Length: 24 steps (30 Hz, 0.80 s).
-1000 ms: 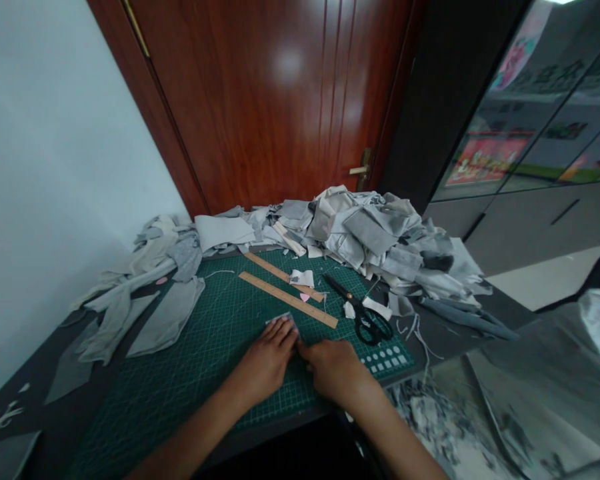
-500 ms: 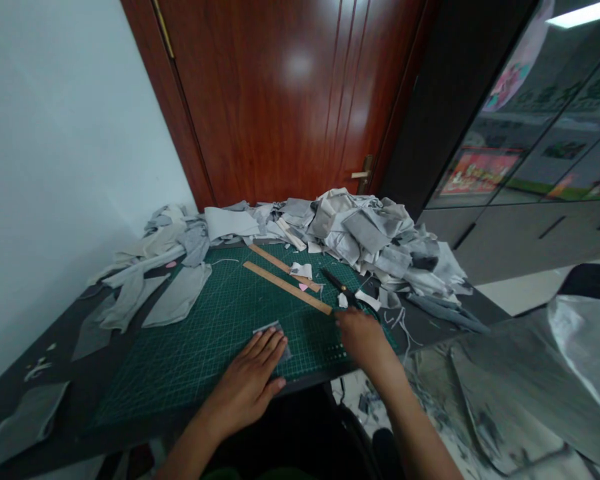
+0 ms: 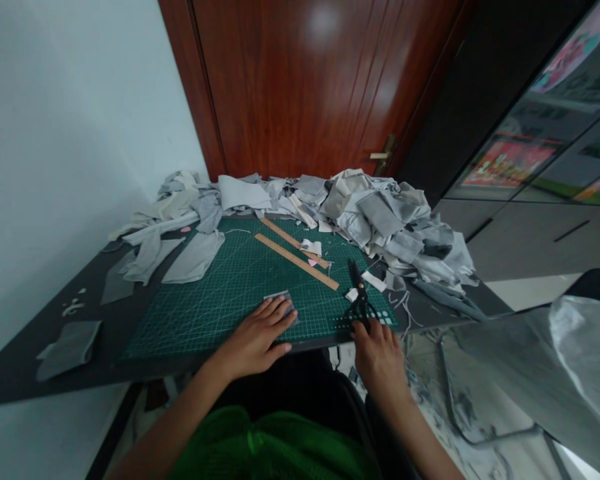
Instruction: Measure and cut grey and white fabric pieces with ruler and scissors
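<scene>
My left hand (image 3: 260, 333) lies flat, fingers stretched out, over a small grey piece of fabric (image 3: 291, 311) near the front edge of the green cutting mat (image 3: 195, 320). The hand covers part of the fabric. At the mat's front right, my right hand (image 3: 380, 350) has its fingers closed at the handles of black scissors (image 3: 361, 293). Their blades point away from me. Beside the blades are a small white scrap (image 3: 351, 294) and a white strip (image 3: 375, 281).
Two wooden rulers (image 3: 300, 263) (image 3: 285, 235) lie across the mat, with a white label-like piece (image 3: 311, 247) on the farther one. Heaped grey and white fabric (image 3: 380, 213) lines the back. Folded grey cloth (image 3: 73, 348) lies front left; a grey-covered object (image 3: 535, 360) stands at right.
My right hand has drawn back toward the table's front edge, and the scissors have shifted and turned with it. My left hand stays on the fabric. The camera view has tilted.
</scene>
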### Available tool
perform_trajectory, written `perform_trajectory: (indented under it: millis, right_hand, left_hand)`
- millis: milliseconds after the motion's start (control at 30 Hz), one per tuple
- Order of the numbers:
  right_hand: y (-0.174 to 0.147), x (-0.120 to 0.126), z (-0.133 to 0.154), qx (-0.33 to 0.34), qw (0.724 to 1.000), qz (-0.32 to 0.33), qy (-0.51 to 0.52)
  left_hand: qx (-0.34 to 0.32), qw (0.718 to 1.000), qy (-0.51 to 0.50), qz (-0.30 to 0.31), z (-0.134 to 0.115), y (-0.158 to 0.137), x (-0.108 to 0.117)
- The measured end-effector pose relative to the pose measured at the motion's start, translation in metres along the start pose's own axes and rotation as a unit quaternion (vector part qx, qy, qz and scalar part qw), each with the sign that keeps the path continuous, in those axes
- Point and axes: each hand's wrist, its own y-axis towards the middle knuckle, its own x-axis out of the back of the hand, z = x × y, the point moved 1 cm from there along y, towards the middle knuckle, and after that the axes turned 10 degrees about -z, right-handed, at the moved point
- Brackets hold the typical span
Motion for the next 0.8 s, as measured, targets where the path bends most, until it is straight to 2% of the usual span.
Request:
perform_trajectory:
  millis: [100,167,233,367,467,533,600,667,700,733,767,800]
  right_hand:
    - [-0.004,-0.001,0.006,-0.002,1.0,-0.004,0.006]
    - [-0.002,-0.002,0.005,-0.012,1.0,0.003,0.006]
    - [0.0,-0.002,0.002,-0.022,1.0,0.006,0.012]
    - [-0.001,-0.005,-0.005,-0.012,0.999,-0.011,0.052]
    - [-0.006,-0.013,-0.01,-0.012,0.996,-0.029,0.078]
    - [-0.007,-0.019,-0.014,-0.026,0.991,-0.046,0.122]
    - [-0.006,-0.023,-0.02,-0.055,0.972,-0.067,0.219]
    - [-0.002,-0.023,-0.028,-0.119,0.922,-0.084,0.359]
    - [0.001,-0.022,-0.032,-0.169,0.881,-0.082,0.435]
    - [0.003,-0.021,-0.035,-0.227,0.826,-0.073,0.511]
    - [0.005,-0.019,-0.037,-0.285,0.755,-0.052,0.588]
    - [0.007,-0.016,-0.038,-0.333,0.671,-0.019,0.662]
  left_hand:
    - [0.024,0.999,-0.024,0.006,0.001,0.006,0.001]
    - [0.065,0.997,-0.038,-0.013,0.0,0.013,-0.003]
    - [0.113,0.991,-0.048,-0.053,-0.002,0.02,-0.009]
    - [0.162,0.976,-0.048,-0.134,-0.01,0.031,-0.021]
    - [0.191,0.966,-0.04,-0.168,-0.016,0.034,-0.026]
    - [0.207,0.961,-0.038,-0.177,-0.018,0.035,-0.027]
    - [0.218,0.959,-0.037,-0.179,-0.018,0.035,-0.026]
    - [0.216,0.96,-0.036,-0.173,-0.017,0.034,-0.025]
    - [0.209,0.963,-0.034,-0.167,-0.016,0.034,-0.024]
    - [0.201,0.966,-0.031,-0.16,-0.016,0.034,-0.023]
    - [0.191,0.97,-0.027,-0.151,-0.015,0.033,-0.022]
    - [0.181,0.973,-0.023,-0.145,-0.015,0.032,-0.022]
